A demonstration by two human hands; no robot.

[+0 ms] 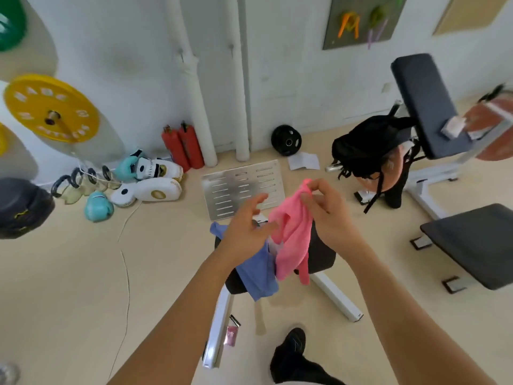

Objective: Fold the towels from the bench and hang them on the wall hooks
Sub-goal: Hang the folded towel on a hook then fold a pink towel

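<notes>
A pink towel (293,240) hangs in the air above a small black bench (322,254). My right hand (329,211) pinches its top corner. My left hand (247,226) is beside it on the left, fingers spread and reaching toward the pink cloth, holding nothing. A blue towel (256,269) lies draped over the bench's left side, partly hidden by my left forearm. High on the wall at the back right is a grey board (361,22) with orange, green and purple hooks.
A metal slotted plate (244,188) lies on the floor beyond the bench. Boxing gloves and pads (150,182), red cylinders (183,147) and a yellow weight plate (51,108) are at left. A larger bench (424,107) with a black backpack (366,147) stands at right. My black shoe (291,354) is below.
</notes>
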